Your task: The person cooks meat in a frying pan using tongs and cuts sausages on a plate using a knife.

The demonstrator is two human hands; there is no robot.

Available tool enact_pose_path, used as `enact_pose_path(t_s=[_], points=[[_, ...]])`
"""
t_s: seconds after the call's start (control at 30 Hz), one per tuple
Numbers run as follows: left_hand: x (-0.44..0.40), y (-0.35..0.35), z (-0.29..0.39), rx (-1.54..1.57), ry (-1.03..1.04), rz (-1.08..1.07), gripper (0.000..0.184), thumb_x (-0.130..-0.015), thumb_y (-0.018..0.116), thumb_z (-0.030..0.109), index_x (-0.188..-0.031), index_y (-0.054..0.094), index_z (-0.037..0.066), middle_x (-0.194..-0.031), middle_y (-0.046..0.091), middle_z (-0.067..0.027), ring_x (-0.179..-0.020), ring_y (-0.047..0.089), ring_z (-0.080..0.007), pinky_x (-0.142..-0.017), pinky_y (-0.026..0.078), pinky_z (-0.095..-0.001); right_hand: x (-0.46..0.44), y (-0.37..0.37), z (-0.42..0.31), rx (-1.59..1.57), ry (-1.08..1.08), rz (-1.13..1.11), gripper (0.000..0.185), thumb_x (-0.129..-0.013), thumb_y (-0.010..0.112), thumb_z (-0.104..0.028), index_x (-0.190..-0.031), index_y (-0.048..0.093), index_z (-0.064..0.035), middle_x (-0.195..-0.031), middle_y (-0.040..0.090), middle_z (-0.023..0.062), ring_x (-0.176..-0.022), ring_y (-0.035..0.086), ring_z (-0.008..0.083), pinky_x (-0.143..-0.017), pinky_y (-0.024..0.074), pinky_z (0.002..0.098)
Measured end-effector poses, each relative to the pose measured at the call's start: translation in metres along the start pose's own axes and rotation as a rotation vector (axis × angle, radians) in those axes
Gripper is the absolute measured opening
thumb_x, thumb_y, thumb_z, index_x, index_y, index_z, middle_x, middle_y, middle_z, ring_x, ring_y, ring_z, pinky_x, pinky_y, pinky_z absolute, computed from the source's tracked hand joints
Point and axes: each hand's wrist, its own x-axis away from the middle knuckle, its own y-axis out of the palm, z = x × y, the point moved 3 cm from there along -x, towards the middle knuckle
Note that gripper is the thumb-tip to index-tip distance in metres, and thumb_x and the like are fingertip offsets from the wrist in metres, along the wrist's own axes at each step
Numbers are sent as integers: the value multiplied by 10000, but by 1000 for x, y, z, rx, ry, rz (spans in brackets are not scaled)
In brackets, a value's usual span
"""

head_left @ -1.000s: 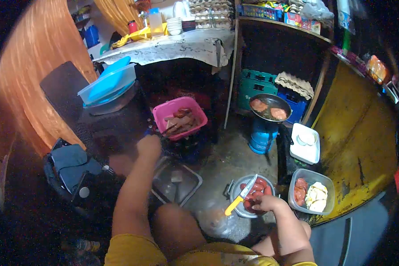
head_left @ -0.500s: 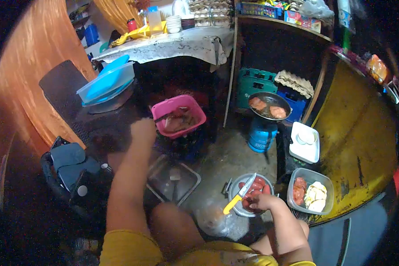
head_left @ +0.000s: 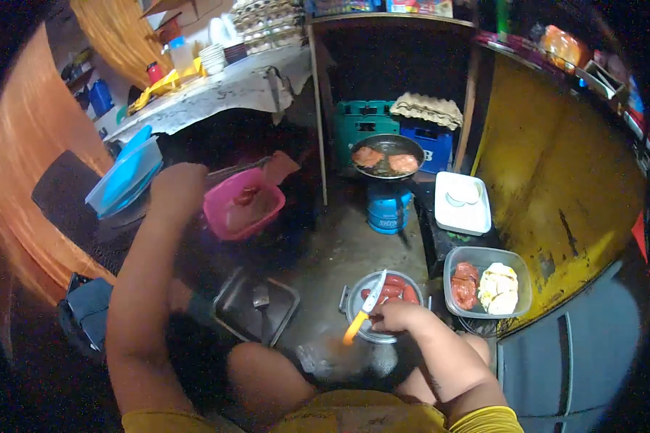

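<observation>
My left hand (head_left: 177,189) is raised at the left, closed round long dark tongs (head_left: 240,168). A flat piece of reddish meat (head_left: 280,169) is at their far end, over the edge of a pink basin (head_left: 227,229) with more meat inside. My right hand (head_left: 397,316) is at a lidless pot (head_left: 352,307) of red sausages (head_left: 395,283), its curled fingers partly hidden; what they grip cannot be made out. Beside it, a knife (head_left: 354,327) with a yellow handle rests across the pot, blade pointing up and away.
Two meat patties lie in a frying pan (head_left: 388,173) above a blue gas cylinder (head_left: 388,211). At the right are a white tray (head_left: 448,216) and a clear container (head_left: 453,312) with meat and eggs. An empty-looking clear tray (head_left: 236,326) holds a spatula (head_left: 262,304).
The view has swung right, shifting the scene left. My left hand has lifted, and the tongs now hold a piece of meat at the basin's far edge. My right hand stays at the pot.
</observation>
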Motion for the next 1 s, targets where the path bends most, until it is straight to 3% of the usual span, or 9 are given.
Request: enact_pose_path(t_s=[0.07,0.3,0.4,0.5,0.63,0.73,0.8,0.87,1.0], points=[[-17,-11,29,66,31,-49,218,-829,540,164,-905,728,86,-954,700,-158,-921,678,-341,-781,543,-461,5,-3,-2,-78,26,-70,472,-842,666,-323,-1253,605,-100,-1148,667,136,-1084,623,310,-953,463,372],[-86,9,138,226,127,-1,230,-832,525,174,-931,713,86,-975,692,-176,-933,668,-366,-808,533,-488,11,3,19,-81,-60,36,445,-835,659,-318,-1219,617,-97,-1091,679,146,-1042,632,321,-915,474,388],[-106,9,179,248,107,27,235,-835,522,126,-936,728,73,-1015,696,-149,-971,670,-330,-798,538,-453,18,-1,25,-113,-106,150,412,-841,644,-315,-1178,635,-79,-1057,685,152,-1017,641,317,-887,480,385],[-117,11,210,217,129,12,233,-841,506,139,-909,717,68,-979,695,-166,-921,674,-359,-792,545,-468,20,-12,30,-385,30,-144,374,-853,602,-320,-1126,637,-66,-1022,688,151,-971,655,307,-846,485,385],[-116,10,243,154,225,18,215,-839,520,133,-867,726,81,-955,704,-156,-895,689,-332,-756,559,-451,-12,25,66,-257,-11,-148,362,-853,585,-301,-1132,627,-74,-995,688,145,-964,652,298,-834,481,378],[-111,3,264,107,284,18,211,-836,533,117,-878,738,89,-950,712,-138,-892,696,-308,-750,557,-434,-4,26,73,-806,-190,165,321,-843,569,-305,-1069,627,-83,-962,685,138,-954,649,293,-829,472,379],[-109,-1,273,91,304,-4,215,-836,540,105,-899,746,93,-956,717,-122,-899,699,-292,-756,551,-423,16,-10,39,-198,-56,-91,281,-822,561,-314,-985,613,-92,-943,681,127,-964,642,290,-829,464,381],[-109,-4,282,59,340,-26,205,-838,550,118,-894,746,95,-951,718,-116,-896,700,-287,-750,553,-420,10,-2,44,-233,-26,-91,251,-799,557,-311,-918,593,-93,-879,679,112,-889,650,270,-822,457,383],[-106,-6,299,19,411,-53,170,-818,605,137,-903,747,100,-949,720,-109,-902,700,-280,-745,559,-408,36,-26,32,-295,35,-3,241,-795,560,-313,-872,640,-99,-618,614,73,-555,606,221,-559,464,378]])
